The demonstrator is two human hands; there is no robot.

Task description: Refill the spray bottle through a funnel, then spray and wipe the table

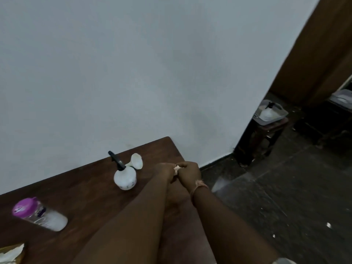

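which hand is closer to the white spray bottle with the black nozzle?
Left. The left hand sits just right of the white spray bottle; the right hand is beyond it, pinching a small pale scrap with the left.

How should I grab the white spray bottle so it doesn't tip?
Probably by the narrow neck under the black nozzle of the spray bottle, coming from above on its near side. It stands upright, its round body looks wide for a small hand, and the funnel lies close behind it.
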